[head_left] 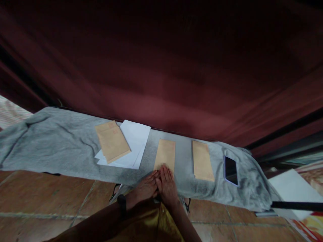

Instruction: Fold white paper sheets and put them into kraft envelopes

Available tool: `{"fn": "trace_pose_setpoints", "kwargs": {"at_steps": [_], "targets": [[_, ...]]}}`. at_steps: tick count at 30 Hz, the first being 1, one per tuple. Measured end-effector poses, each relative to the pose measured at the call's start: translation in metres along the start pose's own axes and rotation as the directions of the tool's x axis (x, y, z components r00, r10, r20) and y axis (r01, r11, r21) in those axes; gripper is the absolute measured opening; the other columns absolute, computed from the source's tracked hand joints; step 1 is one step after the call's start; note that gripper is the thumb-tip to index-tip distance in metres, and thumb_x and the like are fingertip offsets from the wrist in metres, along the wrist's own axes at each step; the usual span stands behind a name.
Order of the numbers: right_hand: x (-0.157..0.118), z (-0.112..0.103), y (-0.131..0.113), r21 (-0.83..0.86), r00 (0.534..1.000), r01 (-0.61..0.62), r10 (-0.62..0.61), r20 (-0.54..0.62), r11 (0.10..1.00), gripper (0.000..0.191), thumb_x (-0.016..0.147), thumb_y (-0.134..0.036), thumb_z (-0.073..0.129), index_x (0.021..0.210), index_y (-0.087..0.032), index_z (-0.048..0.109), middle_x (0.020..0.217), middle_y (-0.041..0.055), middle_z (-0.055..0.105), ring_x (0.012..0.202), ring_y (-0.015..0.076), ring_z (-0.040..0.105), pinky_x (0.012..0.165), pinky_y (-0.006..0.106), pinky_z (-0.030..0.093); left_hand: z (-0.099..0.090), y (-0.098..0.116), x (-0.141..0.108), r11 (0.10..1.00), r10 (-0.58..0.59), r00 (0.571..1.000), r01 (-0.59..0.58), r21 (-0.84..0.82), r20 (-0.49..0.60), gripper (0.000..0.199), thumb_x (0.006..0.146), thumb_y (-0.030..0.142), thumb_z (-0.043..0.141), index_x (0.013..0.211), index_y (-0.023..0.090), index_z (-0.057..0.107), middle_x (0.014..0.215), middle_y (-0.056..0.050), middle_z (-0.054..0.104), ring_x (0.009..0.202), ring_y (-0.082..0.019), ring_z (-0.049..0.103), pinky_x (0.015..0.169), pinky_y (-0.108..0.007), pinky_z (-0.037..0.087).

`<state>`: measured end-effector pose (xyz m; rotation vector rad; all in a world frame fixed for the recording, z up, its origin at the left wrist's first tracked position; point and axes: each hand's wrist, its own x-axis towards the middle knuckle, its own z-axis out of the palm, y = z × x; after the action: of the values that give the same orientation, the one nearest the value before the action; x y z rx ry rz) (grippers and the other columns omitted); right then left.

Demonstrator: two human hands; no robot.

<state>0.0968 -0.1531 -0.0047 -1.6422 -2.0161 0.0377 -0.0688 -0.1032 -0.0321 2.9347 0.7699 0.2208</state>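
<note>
Right hand (167, 185) is flat, fingers straight, on the near end of the middle brown envelope (166, 152), with the left hand (147, 186) flat right up against it, so that end's mostly covered. Envelope's lying on the grey-clothed table (184, 158), between the white sheets (136, 137) and some more brown paper (203, 161); can't tell if anything's inside, and the faint print is too blurry to read.

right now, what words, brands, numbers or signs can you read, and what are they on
Nothing can be read.
Brown envelope on the white sheets: small reddish print, too blurred to read.
Middle brown envelope: faint reddish marks, too small to read.
Right-hand brown envelope: faint marks, too small to read.
Smartphone: dark screen, no legible text.
</note>
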Motion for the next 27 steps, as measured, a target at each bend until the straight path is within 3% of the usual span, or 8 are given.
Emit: {"fn": "trace_pose_setpoints", "kwargs": {"at_steps": [7,10,17,21,27], "targets": [[-0.009,0.004,0.014,0.029,0.997,-0.045,0.047,-0.058,0.999,0.048,0.106,-0.03,0.042,0.154,-0.024,0.044,0.157,0.0142,0.048,0.146,0.029,0.044,0.117,0.057,0.041,-0.014,-0.007,-0.011,1.0,0.006,1.0,-0.005,-0.002,0.024,0.065,0.101,0.051,0.051,0.155,0.015,0.041,0.16,-0.015,0.043,0.149,-0.025,0.04,0.124,-0.041,0.028],[-0.001,0.008,0.021,-0.007,0.991,-0.113,0.113,-0.071,0.994,0.05,0.106,-0.036,0.043,0.154,-0.02,0.044,0.156,0.0183,0.048,0.146,0.0309,0.045,0.116,0.058,0.041,-0.014,-0.008,-0.013,1.0,0.008,1.0,-0.008,-0.002,0.006,0.067,0.101,0.052,0.051,0.156,0.015,0.039,0.159,-0.016,0.044,0.147,-0.026,0.043,0.123,-0.041,0.03],[0.056,0.018,0.027,-0.053,0.996,-0.091,0.092,0.017,0.994,0.049,0.105,-0.031,0.044,0.153,-0.022,0.045,0.162,0.014,0.041,0.15,0.0284,0.038,0.119,0.057,0.034,-0.022,-0.007,-0.009,1.0,0.017,0.999,-0.017,-0.004,-0.038,0.062,0.102,0.048,0.052,0.155,0.017,0.042,0.157,-0.015,0.048,0.146,-0.027,0.045,0.122,-0.042,0.033],[0.091,0.031,0.039,-0.083,0.988,-0.146,0.15,0.033,0.986,0.048,0.104,-0.029,0.047,0.151,-0.021,0.048,0.162,0.0156,0.04,0.15,0.0309,0.037,0.119,0.059,0.03,-0.029,-0.006,-0.008,1.0,0.021,0.998,-0.021,0.0,-0.057,0.062,0.103,0.044,0.052,0.157,0.02,0.037,0.162,-0.012,0.041,0.149,-0.025,0.04,0.123,-0.041,0.032],[0.125,0.044,0.07,-0.136,0.969,-0.247,0.248,-0.016,0.959,0.053,0.107,-0.038,0.035,0.151,-0.012,0.049,0.159,0.0216,0.043,0.147,0.0314,0.041,0.118,0.056,0.031,-0.033,-0.003,-0.007,1.0,0.014,1.0,-0.014,0.0,-0.02,0.061,0.103,0.04,0.052,0.158,0.022,0.034,0.165,-0.01,0.035,0.152,-0.024,0.035,0.123,-0.041,0.033]]}}
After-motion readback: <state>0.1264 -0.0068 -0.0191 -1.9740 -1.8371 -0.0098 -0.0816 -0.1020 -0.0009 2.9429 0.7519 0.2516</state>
